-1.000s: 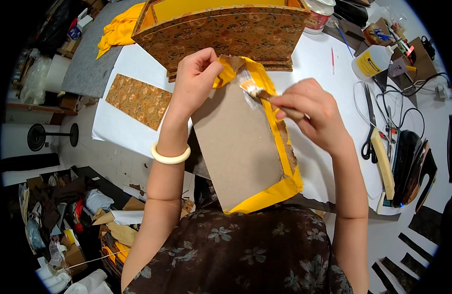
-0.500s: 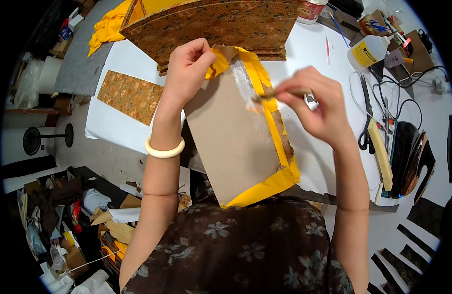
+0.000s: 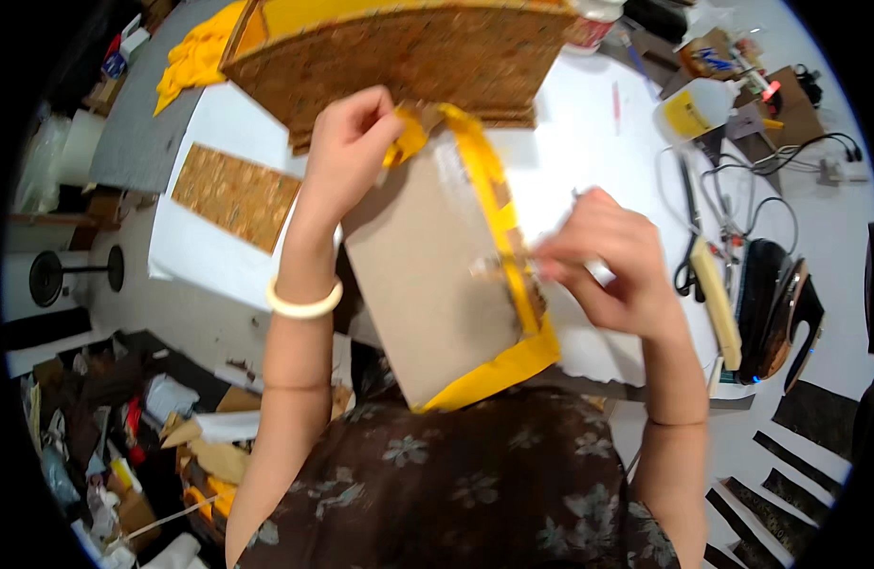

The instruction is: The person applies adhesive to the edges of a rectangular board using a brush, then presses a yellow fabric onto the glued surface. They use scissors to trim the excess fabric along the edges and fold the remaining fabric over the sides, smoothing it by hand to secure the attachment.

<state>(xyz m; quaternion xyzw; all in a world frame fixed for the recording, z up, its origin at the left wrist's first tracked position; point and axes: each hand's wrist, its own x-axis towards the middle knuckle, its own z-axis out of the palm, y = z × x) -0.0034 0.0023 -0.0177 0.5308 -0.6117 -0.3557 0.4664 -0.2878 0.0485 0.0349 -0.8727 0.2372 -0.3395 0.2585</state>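
A grey-beige board lies tilted in front of me, with yellow fabric folded along its right and lower edges. My left hand pinches the loose yellow fabric flap at the board's top corner. Closed around a small brush, my right hand works at the right edge, where the bristles touch the board beside the yellow strip. Motion blurs the brush. A whitish wet smear runs along the upper part of that edge.
A brown patterned box stands behind the board. To the left lies a patterned panel. On the right are a squeeze bottle, scissors, a pale yellow bar and tangled cables. Scraps fill the lower left.
My right hand has moved the brush down along the board's right edge, toward me. My left hand still pinches the flap. The whole view has shifted slightly.
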